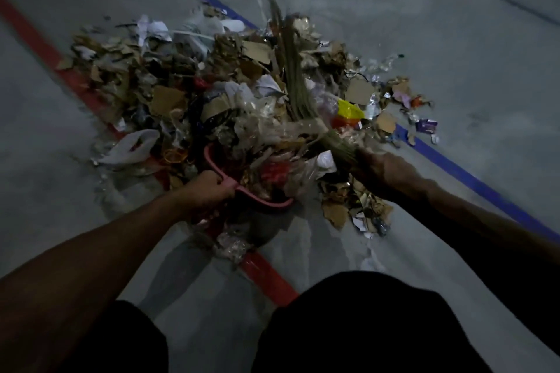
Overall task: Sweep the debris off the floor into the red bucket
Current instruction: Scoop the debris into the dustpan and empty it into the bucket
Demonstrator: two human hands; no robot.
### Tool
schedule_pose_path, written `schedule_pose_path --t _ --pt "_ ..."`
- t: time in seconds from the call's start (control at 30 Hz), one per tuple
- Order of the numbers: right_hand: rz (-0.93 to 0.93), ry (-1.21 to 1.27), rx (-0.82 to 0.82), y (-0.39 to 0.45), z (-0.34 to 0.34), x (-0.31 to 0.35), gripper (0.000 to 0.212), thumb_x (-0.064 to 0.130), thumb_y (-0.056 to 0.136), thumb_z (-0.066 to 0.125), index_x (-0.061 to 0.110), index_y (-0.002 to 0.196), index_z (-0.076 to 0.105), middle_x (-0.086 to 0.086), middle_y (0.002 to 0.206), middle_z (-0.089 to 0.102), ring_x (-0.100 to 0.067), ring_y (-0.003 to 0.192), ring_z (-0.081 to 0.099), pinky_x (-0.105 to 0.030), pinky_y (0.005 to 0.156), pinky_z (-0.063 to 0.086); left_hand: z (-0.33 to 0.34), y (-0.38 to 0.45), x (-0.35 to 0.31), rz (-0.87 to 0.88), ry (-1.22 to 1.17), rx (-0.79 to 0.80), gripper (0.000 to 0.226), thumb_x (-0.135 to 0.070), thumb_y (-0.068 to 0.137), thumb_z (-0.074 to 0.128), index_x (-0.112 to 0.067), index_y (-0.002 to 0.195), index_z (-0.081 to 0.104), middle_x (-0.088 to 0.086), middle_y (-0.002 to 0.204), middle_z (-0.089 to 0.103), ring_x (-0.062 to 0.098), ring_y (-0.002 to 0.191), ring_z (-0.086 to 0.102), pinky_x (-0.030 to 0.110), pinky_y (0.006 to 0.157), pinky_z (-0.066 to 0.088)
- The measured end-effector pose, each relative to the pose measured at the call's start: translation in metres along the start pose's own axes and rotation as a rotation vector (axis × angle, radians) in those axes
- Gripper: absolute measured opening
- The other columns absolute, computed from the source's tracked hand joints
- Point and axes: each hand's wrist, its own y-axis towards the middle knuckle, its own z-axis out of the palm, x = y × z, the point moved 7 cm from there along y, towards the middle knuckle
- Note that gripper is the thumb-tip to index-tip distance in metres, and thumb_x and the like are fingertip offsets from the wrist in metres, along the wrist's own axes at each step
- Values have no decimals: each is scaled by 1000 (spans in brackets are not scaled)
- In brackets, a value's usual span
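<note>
We look down at a big pile of debris [230, 91] on the grey floor [424, 24]: torn cardboard, crumpled paper, clear plastic wrap, foil scraps and a yellow wrapper [350, 109]. The pile spreads across a red line [266, 275] on the left and a blue line [472, 182] on the right, both painted on the floor.

Our left hand [206, 191] has its fingers curled round the pink rim of the red bucket [242, 188], which lies tipped on its side at the near edge of the pile, mouth turned to the debris. Plastic wrap and red scraps already crowd that mouth, and more wrap lies just near the bucket on the red line.

Our right hand [374, 172] is closed round the bound neck of a straw broom [291, 63]. The bristles reach away from us over the middle of the pile, their far tips blurred. A white bag [133, 145] rests at the left edge of the pile, touching the red line. Our dark-clothed knees fill the near part of the view.
</note>
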Motion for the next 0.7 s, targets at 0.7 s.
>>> schedule_pose_path --t 0.7 --pt "-8 -78 -45 77 -11 44 31 31 98 53 11 122 56 -16 99 63 -27 77 55 -28 64 39 -39 10 21 126 480 -133 31 -36 98 48 -30 68 43 8 94 56 28 91 58 33 76 44"
